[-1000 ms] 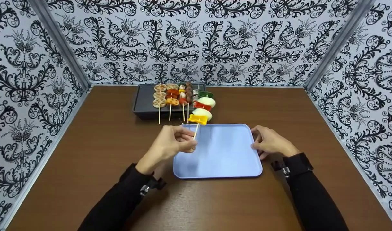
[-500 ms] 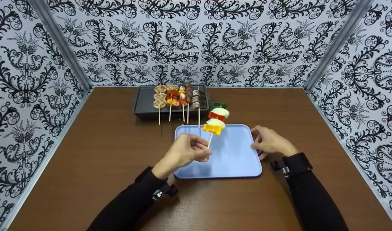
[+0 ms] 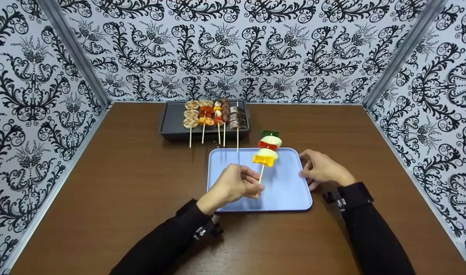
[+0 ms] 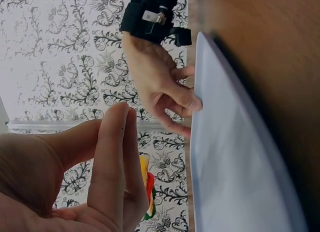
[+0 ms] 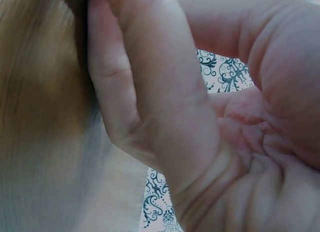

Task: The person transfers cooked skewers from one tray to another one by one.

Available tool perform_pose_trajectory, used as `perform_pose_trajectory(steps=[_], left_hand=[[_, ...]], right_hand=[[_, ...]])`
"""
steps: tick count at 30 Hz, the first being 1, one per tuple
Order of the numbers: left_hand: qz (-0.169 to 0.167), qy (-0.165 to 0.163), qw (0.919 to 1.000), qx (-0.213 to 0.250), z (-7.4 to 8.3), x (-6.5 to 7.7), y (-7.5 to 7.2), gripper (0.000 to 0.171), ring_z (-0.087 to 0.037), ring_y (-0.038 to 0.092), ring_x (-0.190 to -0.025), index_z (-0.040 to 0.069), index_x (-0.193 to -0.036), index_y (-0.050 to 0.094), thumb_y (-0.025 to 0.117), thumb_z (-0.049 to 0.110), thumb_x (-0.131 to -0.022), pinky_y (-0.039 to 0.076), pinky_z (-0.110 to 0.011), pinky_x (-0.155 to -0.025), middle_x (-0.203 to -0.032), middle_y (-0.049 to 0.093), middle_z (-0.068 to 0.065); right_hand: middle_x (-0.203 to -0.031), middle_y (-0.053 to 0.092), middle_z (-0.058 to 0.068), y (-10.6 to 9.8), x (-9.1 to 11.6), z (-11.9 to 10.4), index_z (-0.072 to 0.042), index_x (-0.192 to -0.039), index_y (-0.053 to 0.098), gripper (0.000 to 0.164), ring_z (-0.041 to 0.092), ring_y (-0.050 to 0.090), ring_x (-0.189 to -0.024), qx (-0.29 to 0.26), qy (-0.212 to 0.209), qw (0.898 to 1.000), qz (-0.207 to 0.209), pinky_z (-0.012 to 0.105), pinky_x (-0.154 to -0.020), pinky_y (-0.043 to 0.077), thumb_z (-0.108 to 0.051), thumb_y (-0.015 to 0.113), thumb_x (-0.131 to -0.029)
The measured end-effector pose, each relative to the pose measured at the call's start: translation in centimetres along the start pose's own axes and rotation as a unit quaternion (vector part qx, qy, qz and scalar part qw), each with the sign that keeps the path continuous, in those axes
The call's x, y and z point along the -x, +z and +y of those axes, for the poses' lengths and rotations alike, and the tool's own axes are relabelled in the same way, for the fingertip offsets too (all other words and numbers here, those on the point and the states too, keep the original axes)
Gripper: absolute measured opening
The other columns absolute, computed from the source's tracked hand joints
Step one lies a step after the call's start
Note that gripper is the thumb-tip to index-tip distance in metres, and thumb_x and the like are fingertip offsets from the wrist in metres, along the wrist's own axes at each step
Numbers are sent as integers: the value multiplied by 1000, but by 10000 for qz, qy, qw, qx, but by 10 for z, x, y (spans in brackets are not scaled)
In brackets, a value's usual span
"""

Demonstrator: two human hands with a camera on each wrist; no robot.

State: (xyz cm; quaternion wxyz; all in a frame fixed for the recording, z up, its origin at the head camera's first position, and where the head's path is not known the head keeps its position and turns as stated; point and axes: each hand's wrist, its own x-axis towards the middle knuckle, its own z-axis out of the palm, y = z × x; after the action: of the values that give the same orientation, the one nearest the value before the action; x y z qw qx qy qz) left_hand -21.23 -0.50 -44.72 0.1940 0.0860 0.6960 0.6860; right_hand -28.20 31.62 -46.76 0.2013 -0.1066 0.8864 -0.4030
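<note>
My left hand (image 3: 238,183) pinches the bare stick of a skewer (image 3: 267,148) and holds it above the light blue tray (image 3: 286,194). Yellow, white, red and green pieces are threaded on that skewer, which leans slightly right at its far end. In the left wrist view, most of the skewer is hidden behind the fingers (image 4: 107,177). At the tray's right edge, my right hand (image 3: 324,168) grips the rim, its thumb on top; the left wrist view shows this hand (image 4: 160,81) there too. The right wrist view shows mostly curled fingers (image 5: 160,91).
Behind the tray's left part stands a dark grill plate (image 3: 173,118) bearing several other skewers (image 3: 206,112). Their sticks overhang its front edge, and one stick (image 3: 237,141) reaches the tray's back rim. Patterned walls (image 3: 233,49) enclose the brown table (image 3: 141,183).
The left hand has carried the skewer right and toward the front, from near the grill plate to over the tray. The right hand has stayed at the tray's edge.
</note>
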Motion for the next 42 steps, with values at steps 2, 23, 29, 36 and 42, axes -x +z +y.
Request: perform_pose_trajectory(steps=[2,23,29,36,42], left_hand=[[-16,-6,10000,-77,-2,-2,4,30,-25,73,-68,-8,-103,68,85,-4,-79,65,-41,-65,-87,70,-16],[-120,-520,9982,-255,-13,-10,44,29,-25,73,-66,-4,-97,66,87,-3,-76,65,-38,-63,-84,71,-16],[-62,-627,9979,-120,-16,-12,58,27,-27,73,-63,-4,-93,66,86,-7,-75,64,-44,-64,-80,72,-18],[-23,-753,9971,-55,-18,-14,73,28,-27,72,-61,-5,-93,65,86,-9,-74,64,-45,-63,-77,70,-17],[-11,-799,9968,-102,-20,-14,82,27,-29,72,-60,-5,-92,65,86,-9,-74,64,-45,-62,-73,70,-17]], right_hand=[[-95,65,21,0,0,0,1,-146,39,63,32,71,-65,0,28,10000,13,45,-56,63,-3,71,-92],[-94,64,20,0,-1,-2,-2,-146,38,64,32,70,-69,-28,74,10000,-3,46,-58,64,-3,72,-92],[-96,65,23,-2,1,-2,2,-145,38,64,34,70,-67,-201,-95,9997,-84,47,-57,63,-1,72,-91],[-96,63,26,-3,2,0,1,-145,38,65,35,69,-68,-342,-47,9993,-109,48,-58,63,-3,73,-91],[-95,64,24,-3,0,1,1,-144,37,61,34,70,-70,-359,-60,9992,-179,48,-60,64,1,69,-92]])
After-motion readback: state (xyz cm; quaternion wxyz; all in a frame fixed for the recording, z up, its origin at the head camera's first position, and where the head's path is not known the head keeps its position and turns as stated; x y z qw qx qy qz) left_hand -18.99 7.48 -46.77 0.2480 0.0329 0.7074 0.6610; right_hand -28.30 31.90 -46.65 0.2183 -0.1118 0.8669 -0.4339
